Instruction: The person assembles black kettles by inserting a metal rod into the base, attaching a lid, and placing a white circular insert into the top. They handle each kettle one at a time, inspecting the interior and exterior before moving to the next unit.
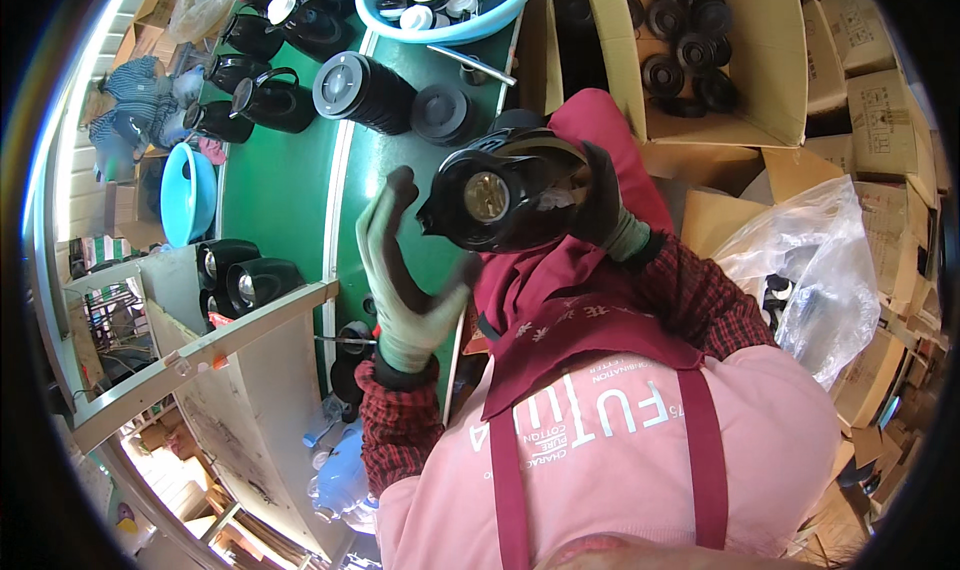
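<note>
A glossy black jug (465,205) with a spout and a curved handle is tipped so that its round mouth faces up, showing a shiny inner lining. My right hand (606,210), in a dark-palmed, pale-cuffed glove, is closed round the handle side of the jug. In a matching glove, my left hand (408,285) is open, with thumb and fingers spread apart, just left of the spout and not touching the jug. Behind the jug, a stack of black round discs (365,92) lies on the green work surface (270,175), beside another low stack of black discs (441,113).
Several black jugs (270,100) stand at the far left. A blue basin (470,32) of black and white lids sits at the back. An open cardboard box (785,75) with black round parts is at far right, near a clear plastic bag (825,280). A metal rail (205,355) crosses the left.
</note>
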`<state>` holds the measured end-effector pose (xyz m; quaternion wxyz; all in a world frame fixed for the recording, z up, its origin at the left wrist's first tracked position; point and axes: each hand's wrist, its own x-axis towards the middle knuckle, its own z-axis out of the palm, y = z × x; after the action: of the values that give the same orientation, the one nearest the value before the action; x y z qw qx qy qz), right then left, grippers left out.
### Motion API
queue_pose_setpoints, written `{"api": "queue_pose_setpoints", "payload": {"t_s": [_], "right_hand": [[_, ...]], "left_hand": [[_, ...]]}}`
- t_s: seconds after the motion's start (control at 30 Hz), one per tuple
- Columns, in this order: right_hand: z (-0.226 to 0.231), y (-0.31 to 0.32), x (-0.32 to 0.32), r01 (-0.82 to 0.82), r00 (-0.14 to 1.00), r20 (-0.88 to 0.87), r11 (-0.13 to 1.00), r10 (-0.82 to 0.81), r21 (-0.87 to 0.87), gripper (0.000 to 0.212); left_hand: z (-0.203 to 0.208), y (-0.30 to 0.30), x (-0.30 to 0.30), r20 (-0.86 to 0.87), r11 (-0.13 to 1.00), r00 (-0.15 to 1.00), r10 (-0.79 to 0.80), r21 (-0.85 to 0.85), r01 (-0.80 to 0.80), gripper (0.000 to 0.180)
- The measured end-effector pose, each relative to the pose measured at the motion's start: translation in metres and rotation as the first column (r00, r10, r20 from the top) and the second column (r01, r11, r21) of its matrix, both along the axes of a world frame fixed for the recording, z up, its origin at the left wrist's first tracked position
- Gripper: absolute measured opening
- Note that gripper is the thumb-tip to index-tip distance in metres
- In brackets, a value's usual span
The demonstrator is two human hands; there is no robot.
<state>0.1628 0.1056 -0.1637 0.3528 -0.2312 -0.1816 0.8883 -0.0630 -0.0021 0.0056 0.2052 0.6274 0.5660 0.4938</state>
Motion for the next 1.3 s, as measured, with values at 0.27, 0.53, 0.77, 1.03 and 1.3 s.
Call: {"api": "queue_pose_setpoints", "payload": {"t_s": [0.27, 0.53, 0.77, 1.03, 1.3], "right_hand": [[-0.022, -0.014, 0.011, -0.027, 0.996, -0.081, 0.998, 0.022, -0.057, 0.07], [-0.063, -0.05, 0.016, -0.155, 0.971, -0.203, 0.977, 0.124, -0.145, 0.075], [-0.071, -0.059, 0.01, -0.129, 0.968, -0.246, 0.936, 0.047, -0.328, 0.088], [-0.057, -0.052, 0.003, -0.072, 0.996, 0.067, 0.943, 0.053, 0.325, 0.079], [-0.114, -0.054, 0.009, 0.034, 0.985, 0.154, 0.968, -0.075, 0.25, 0.083]], "left_hand": [[-0.014, 0.01, 0.036, -0.611, 0.917, 0.733, 0.299, 0.396, -0.045, 0.056], [-0.011, 0.011, 0.047, -0.607, 0.914, 0.745, 0.278, 0.406, -0.01, 0.06], [-0.012, 0.008, 0.044, -0.661, 0.937, 0.714, 0.231, 0.348, 0.019, 0.07], [-0.015, 0.014, 0.042, -0.195, 0.961, 0.947, 0.254, 0.161, -0.225, 0.129], [-0.009, 0.005, 0.045, -0.18, 0.992, 0.98, 0.082, -0.077, -0.097, 0.13]]}}
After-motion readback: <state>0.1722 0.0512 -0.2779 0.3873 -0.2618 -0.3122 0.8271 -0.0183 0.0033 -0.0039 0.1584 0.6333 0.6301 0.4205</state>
